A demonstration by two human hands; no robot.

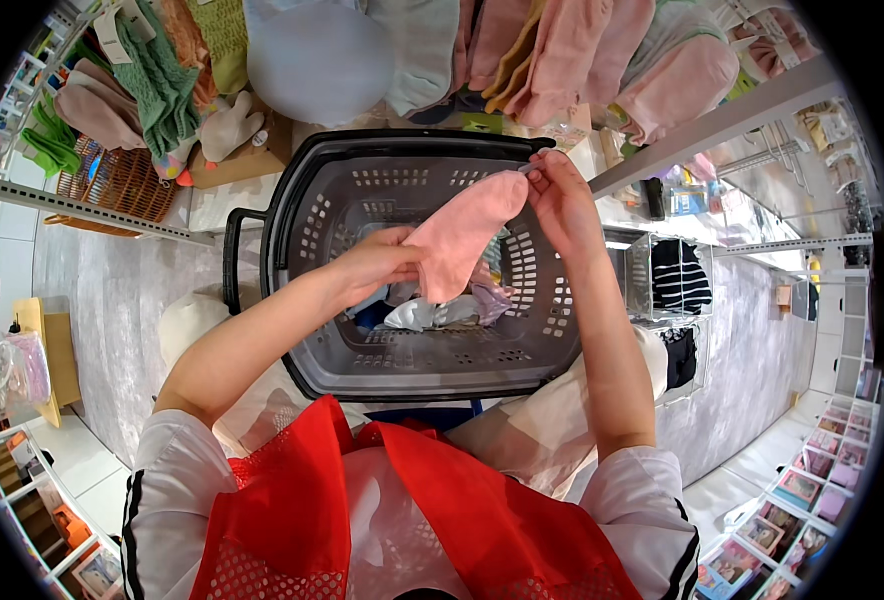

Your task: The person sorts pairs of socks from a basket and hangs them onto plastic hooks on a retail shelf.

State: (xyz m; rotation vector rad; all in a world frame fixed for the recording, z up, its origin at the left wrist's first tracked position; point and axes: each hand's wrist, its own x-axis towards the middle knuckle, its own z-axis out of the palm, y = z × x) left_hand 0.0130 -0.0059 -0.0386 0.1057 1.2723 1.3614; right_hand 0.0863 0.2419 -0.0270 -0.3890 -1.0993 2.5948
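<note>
Over a dark grey plastic shopping basket [442,379] in front of me, a pink sock [468,225] is stretched at a slant between my hands. My left hand [382,262] pinches its side near the cuff, thumb on top. By the toe end, my right hand [562,196] holds a small clear piece, perhaps a plastic hook, between thumb and fingers at the basket's far right corner. Below the sock, white, lilac and blue cloth items [442,311] lie on the basket's bottom; the sock partly hides them.
Several pairs of hanging socks [554,52] line the display beyond the basket. A wicker basket [123,180] stands at far left. The basket's black handle [235,259] juts out left. Wire baskets with dark clothing [678,277] are on the right, below a metal rail [719,124].
</note>
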